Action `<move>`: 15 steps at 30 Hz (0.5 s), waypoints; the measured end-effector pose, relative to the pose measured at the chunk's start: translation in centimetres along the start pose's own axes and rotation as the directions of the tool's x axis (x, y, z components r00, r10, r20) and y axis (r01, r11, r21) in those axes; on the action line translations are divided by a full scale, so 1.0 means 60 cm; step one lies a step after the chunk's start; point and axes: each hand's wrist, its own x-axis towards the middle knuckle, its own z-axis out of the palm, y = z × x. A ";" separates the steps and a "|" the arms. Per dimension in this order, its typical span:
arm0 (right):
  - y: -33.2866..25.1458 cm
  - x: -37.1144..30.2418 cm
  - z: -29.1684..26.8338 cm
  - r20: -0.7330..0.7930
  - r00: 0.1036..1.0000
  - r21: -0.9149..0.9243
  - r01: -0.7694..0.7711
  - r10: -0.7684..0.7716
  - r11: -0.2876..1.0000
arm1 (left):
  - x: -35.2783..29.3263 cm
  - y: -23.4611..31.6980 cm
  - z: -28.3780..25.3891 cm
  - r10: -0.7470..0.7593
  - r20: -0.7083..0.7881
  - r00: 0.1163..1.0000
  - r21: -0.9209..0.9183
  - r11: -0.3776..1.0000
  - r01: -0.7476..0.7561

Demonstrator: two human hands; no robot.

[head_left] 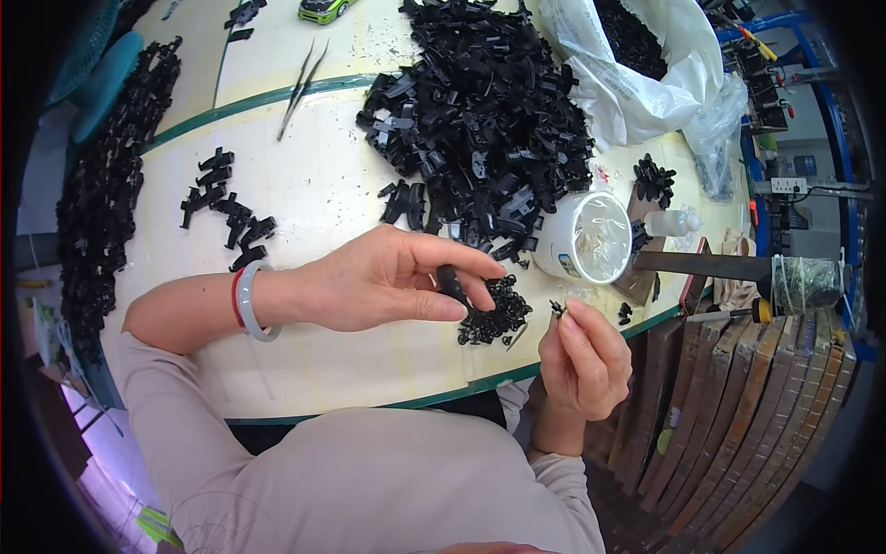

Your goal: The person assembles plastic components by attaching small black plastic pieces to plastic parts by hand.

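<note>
My left hand, with a pale bangle and a red cord at its wrist, is curled around a black plastic part. Its fingers hide much of that part. To its right, my right hand pinches a tiny black piece between thumb and fingertips. Between the two hands lies a small heap of tiny black pieces on the pale tabletop. Just beyond my left hand rises a large pile of black plastic parts.
A white tub lined with clear plastic stands right of the pile. Tweezers lie at the upper left, above several loose black parts. More parts line the left edge. A white bag sits at the back right, behind a dark metal bar.
</note>
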 end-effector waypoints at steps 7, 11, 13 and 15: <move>0.019 0.001 0.005 -0.026 1.000 -0.140 -0.018 0.015 0.990 | 0.001 -0.011 -0.008 0.110 0.089 0.990 0.027 0.993 -0.112; 0.043 0.005 0.004 -0.103 0.982 -0.075 -0.164 0.156 0.984 | 0.001 -0.012 -0.008 0.067 0.172 0.983 -0.307 0.952 -0.011; 0.047 0.005 0.000 -0.078 0.973 -0.052 -0.224 0.219 0.973 | 0.001 -0.016 -0.006 0.071 0.198 0.978 -0.385 0.923 0.011; 0.052 0.008 -0.003 -0.088 0.972 -0.057 -0.222 0.217 0.973 | 0.002 -0.016 -0.004 0.053 0.199 0.979 -0.520 0.852 0.060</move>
